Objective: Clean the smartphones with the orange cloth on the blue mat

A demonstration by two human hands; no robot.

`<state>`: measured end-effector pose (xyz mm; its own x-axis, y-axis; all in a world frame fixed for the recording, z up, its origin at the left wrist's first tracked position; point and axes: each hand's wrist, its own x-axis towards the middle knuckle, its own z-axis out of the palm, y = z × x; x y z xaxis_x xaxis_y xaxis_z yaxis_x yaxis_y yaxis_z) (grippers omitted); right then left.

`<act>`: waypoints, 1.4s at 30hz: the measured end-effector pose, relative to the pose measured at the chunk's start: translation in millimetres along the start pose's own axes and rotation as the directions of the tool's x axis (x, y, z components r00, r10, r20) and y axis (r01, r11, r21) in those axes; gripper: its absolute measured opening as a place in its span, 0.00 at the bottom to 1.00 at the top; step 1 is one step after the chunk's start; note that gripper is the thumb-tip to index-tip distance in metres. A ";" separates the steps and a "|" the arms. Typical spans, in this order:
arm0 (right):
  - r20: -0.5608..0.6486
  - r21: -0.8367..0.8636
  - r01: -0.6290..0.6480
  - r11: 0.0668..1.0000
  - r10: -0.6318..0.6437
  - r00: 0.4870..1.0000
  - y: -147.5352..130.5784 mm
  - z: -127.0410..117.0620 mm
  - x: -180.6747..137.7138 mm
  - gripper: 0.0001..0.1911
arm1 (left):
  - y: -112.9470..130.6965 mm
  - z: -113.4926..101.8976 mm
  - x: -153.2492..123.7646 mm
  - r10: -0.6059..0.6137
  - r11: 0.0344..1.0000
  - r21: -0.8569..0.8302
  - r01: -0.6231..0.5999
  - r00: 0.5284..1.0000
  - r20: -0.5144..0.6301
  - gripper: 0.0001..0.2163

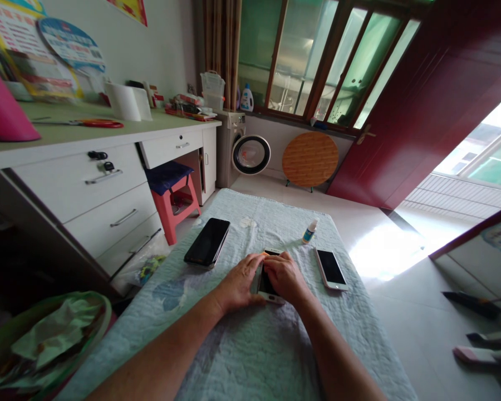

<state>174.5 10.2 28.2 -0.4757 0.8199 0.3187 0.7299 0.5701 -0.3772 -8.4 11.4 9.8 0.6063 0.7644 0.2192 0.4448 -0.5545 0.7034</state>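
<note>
A smartphone with a white frame and dark screen (265, 283) lies on the cloth-covered table in front of me. My left hand (239, 283) grips it along its left side, with the thumb by the lower edge. Over the screen's upper part, my right hand (287, 276) presses down with curled fingers. A small orange sliver (266, 254) shows at the fingertips; what it belongs to is hidden. To the left lies a larger black smartphone (209, 241). On the right are another white smartphone (331, 269) and an upright small spray bottle (309, 231).
A pale blue quilted cloth (250, 356) covers the table. At left stand a desk with drawers (104, 184), a pink stool (171, 203) and a waste bin (104, 312). Farther off are a washing machine with its door open (251, 154) and a round wooden tabletop (310, 160).
</note>
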 end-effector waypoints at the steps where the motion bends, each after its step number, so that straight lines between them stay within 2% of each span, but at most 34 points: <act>1: -0.003 -0.001 -0.003 1.000 0.003 1.000 0.0 0.1 0.2 0.12 | -0.4 0.2 0.1 0.001 1.000 -0.003 -0.001 1.000 0.000 0.47; 5: 0.009 -0.016 -0.019 1.000 0.019 1.000 -2.1 -1.6 0.9 0.12 | -2.1 0.9 0.1 0.002 1.000 0.002 -0.002 1.000 0.009 0.48; 13: 0.132 -0.096 -0.026 0.995 0.038 0.991 -12.7 -6.3 3.6 0.13 | -4.4 1.3 -1.0 -0.054 0.998 0.028 0.052 0.997 0.049 0.46; 18: 0.207 -0.054 -0.010 0.998 0.021 0.978 -18.5 -5.6 -6.7 0.11 | -0.7 -0.3 -0.5 -0.105 0.992 0.075 0.099 0.992 0.067 0.44; 22: 0.165 0.025 -0.044 0.999 0.039 0.985 -21.5 -4.5 -20.4 0.09 | 2.5 -1.7 0.4 -0.096 0.992 0.089 0.091 0.993 0.065 0.39; 26: 0.067 0.060 -0.094 0.994 0.090 0.994 -17.6 -1.0 -27.7 0.10 | 3.2 -2.7 1.5 -0.084 0.992 0.104 0.076 0.994 0.076 0.36; 29: 0.012 0.065 -0.116 0.991 0.115 0.993 -12.6 1.6 -29.0 0.11 | 2.1 -2.8 2.1 -0.070 0.991 0.116 0.061 0.995 0.071 0.37; 34: -0.010 0.084 -0.129 0.988 0.130 0.991 -9.7 2.5 -29.2 0.14 | -0.2 -1.4 1.7 -0.052 0.992 0.116 0.043 0.996 0.070 0.37; 39: -0.033 0.067 -0.151 0.986 0.154 0.988 -10.1 -1.6 -29.2 0.08 | 0.3 -0.7 1.3 -0.060 0.994 0.095 0.054 0.997 0.053 0.41; 42: -0.045 0.041 -0.188 0.981 0.189 0.981 -5.5 -3.4 -29.3 0.08 | 1.9 -1.1 1.4 -0.059 0.993 0.103 0.054 0.997 0.054 0.41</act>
<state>186.1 -17.1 23.9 -0.3061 0.9097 0.2805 0.7855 0.4078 -0.4655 -7.4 11.7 12.2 0.6136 0.7771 0.1400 0.5421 -0.5435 0.6408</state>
